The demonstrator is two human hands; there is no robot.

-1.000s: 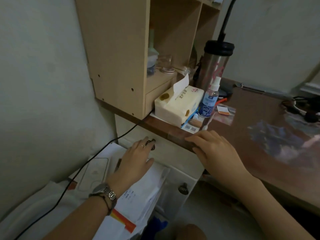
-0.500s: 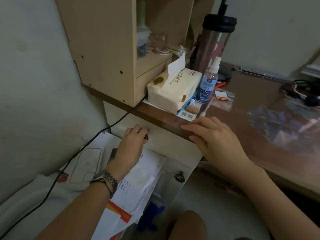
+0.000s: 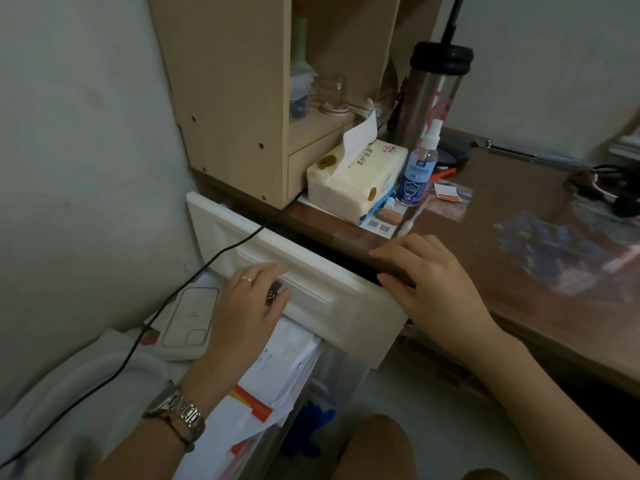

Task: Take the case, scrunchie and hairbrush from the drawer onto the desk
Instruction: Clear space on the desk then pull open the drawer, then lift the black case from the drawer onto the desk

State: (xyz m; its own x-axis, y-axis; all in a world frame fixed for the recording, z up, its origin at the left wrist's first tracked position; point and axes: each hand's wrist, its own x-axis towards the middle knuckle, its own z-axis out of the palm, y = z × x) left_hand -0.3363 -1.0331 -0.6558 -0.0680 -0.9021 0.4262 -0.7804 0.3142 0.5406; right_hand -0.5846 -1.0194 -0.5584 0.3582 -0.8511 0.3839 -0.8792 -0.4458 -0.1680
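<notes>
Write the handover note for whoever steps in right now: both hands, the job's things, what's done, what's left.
Left hand: fingers closed on the knob of the top white drawer, which is pulled partly out.
Right hand: resting flat on the front edge of the desk, holding nothing.
Case, scrunchie, hairbrush: none visible; the drawer's inside shows only as a dark gap.
Done: the drawer is started open.
Left: pull it out fully, find the three items, move each onto the desk. Bare space lies right of the tissue pack.
</notes>
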